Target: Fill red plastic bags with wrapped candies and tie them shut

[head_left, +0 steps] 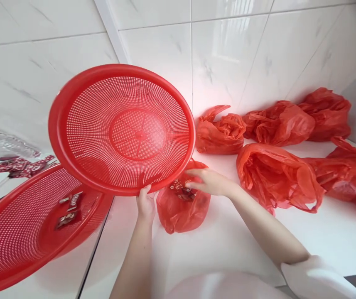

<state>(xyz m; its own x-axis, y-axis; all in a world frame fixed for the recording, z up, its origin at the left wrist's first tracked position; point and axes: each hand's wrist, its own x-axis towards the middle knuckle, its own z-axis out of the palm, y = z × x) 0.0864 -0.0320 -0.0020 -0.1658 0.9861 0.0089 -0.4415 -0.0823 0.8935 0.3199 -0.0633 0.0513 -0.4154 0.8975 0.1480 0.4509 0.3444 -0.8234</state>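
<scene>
My left hand (pixel 146 203) grips the lower rim of a round red plastic colander (pixel 139 135), thumb over the edge. The colander is tilted so that its bare inside faces me. Just below its right side stands a red plastic bag (pixel 182 218), mouth open, with dark red patterned packets (pixel 182 192) inside. My right hand (pixel 210 181) is at the bag's mouth, fingers apart and stretched toward the packets and the colander's rim. Whether its fingertips touch the bag is hard to tell.
A second red colander (pixel 15 232) at the left holds a few small wrapped packets (pixel 70 211). Behind it lie more red packets (pixel 22 165) beside clear plastic. Along the tiled wall and at the right sit several red bags, including a wide-open one (pixel 277 174).
</scene>
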